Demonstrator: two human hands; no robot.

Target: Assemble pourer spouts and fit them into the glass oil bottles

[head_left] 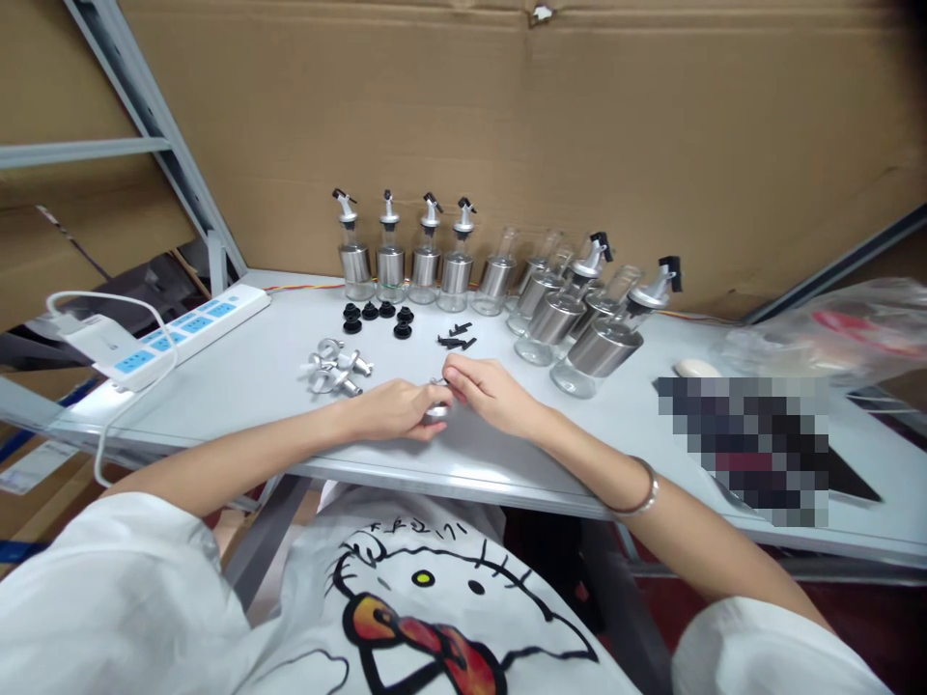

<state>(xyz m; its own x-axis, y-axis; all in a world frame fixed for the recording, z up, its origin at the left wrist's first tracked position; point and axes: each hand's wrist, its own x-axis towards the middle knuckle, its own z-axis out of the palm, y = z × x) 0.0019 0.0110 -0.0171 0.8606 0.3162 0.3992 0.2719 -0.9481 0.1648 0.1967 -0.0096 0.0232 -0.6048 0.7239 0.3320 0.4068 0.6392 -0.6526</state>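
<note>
Near the table's front edge my left hand (406,409) is closed around a silver pourer spout (435,413), its rounded base showing between the fingers. Right against it, my right hand (487,391) is closed in a pinch at the spout's tip, on a small black lever mostly hidden by the fingers. Just beyond my hands lie several loose black levers (455,341). A pile of silver spout parts (336,369) lies left of my left hand. Several black stoppers (352,319) stand behind that pile.
Glass bottles with steel sleeves stand along the back, some with pourers (456,275), some bare-necked (496,278). Two larger-looking bottles with pourers (604,346) stand at right. A power strip (195,328) with a white cable lies left. A plastic bag (832,333) and a pixelated object (753,444) lie right.
</note>
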